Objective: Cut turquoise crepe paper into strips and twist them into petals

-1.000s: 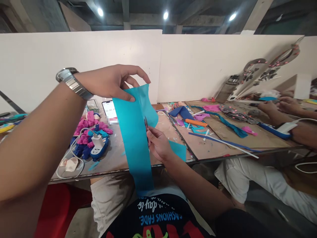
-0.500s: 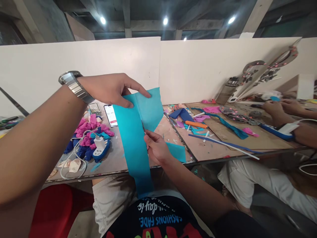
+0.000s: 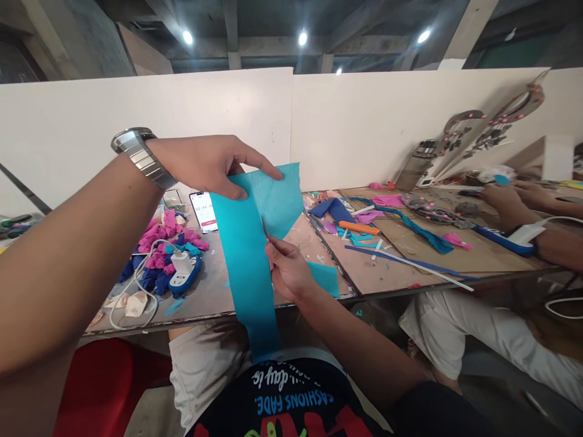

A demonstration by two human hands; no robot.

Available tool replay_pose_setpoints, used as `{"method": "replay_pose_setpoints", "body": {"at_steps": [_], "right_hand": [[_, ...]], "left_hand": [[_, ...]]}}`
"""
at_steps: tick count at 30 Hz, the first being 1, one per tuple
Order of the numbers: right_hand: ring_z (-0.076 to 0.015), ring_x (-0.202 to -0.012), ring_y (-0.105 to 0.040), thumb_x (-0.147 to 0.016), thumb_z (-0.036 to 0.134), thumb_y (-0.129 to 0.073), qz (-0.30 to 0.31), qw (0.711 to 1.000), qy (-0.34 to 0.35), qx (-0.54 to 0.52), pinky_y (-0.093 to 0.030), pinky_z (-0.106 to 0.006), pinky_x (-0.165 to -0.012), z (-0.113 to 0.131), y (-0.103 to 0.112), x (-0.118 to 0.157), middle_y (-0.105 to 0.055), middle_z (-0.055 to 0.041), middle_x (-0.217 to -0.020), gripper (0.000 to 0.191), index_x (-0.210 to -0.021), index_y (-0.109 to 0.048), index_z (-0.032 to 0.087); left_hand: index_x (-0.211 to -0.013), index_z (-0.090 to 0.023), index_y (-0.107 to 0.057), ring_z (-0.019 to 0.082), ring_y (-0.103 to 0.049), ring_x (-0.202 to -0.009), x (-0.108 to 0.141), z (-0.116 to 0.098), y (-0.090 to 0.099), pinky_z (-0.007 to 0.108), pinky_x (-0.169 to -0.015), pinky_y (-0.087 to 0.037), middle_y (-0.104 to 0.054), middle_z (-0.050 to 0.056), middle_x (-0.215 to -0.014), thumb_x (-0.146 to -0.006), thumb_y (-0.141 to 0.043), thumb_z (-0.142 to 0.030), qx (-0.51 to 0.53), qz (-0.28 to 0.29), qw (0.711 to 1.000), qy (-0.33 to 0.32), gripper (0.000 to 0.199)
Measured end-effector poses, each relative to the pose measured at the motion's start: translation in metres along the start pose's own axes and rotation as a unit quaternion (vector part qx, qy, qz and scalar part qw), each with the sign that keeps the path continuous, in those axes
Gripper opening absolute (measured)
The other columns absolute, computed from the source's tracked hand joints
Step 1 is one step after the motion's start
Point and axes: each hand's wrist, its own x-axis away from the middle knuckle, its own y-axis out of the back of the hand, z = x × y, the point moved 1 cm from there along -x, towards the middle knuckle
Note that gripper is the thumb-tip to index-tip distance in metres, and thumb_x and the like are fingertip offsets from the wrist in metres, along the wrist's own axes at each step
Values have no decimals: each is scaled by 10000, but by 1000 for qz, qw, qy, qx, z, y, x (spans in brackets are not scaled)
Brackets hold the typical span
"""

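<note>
My left hand (image 3: 212,162) pinches the top of a long turquoise crepe paper strip (image 3: 243,261), thumb in front and forefinger stretched along the upper edge. The strip hangs down to my lap, and a wider flap of it stands out to the right. Below, my right hand (image 3: 291,270) is closed around small scissors (image 3: 265,227). Their thin dark blade lies at the line between strip and flap, while the handles are mostly hidden by my fingers. Another turquoise paper piece (image 3: 324,279) lies on the table behind my right hand.
Left on the table are crumpled pink and blue paper (image 3: 159,249), a power strip (image 3: 186,276) with a white cable, and a phone (image 3: 203,211). An orange-handled cutter (image 3: 359,228) and paper scraps lie rightward. A co-worker's hands (image 3: 505,197) are at far right.
The paper's upper flap and my left hand have shifted slightly right. More of the scissors' blade shows above my right fingers, which stay at nearly the same place.
</note>
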Motion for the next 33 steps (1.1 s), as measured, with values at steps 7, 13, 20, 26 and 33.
{"method": "replay_pose_setpoints", "body": {"at_steps": [7,13,20,26,33], "right_hand": [[-83,-612,-473,-666,463,-945,1,1000,10,-6,-466,-244,-604,0,1,0,-626,48,-668,324,-829,-800,224],[-151,-780,-625,-655,475,-945,18,999,-15,-25,-547,-307,-749,7,-7,3,-712,18,-769,409,-977,-816,257],[-111,-637,-506,-646,488,-948,-19,1000,2,-11,-488,-268,-619,9,-9,2,-641,38,-671,375,-891,-803,245],[-156,-758,-609,-649,515,-938,-8,1000,10,-6,-535,-304,-692,10,-9,3,-718,8,-783,408,-935,-804,257],[-163,-825,-643,-631,488,-956,-4,999,6,-31,-560,-316,-780,15,-15,2,-774,-6,-916,411,-942,-817,259]], "left_hand": [[-1371,-327,-700,229,-606,-681,-2,1,-1,362,-656,-464,-608,8,-571,-751,-809,-484,20,-22,1000,-8,649],[-1350,-358,-714,242,-626,-665,-1,-5,-1,373,-655,-483,-649,14,-620,-732,-821,-425,25,-24,999,-9,631],[-1246,-355,-775,242,-627,-605,-2,-8,-1,380,-659,-500,-665,22,-629,-683,-846,-333,43,-59,997,-11,567],[-1251,-348,-770,191,-547,-483,-2,-11,-1,342,-547,-455,-619,-1,-561,-703,-831,-334,37,-48,998,-30,552],[-1248,-327,-775,215,-615,-574,-3,-14,-5,353,-634,-492,-703,22,-653,-697,-837,-297,44,-66,997,-24,555]]}}
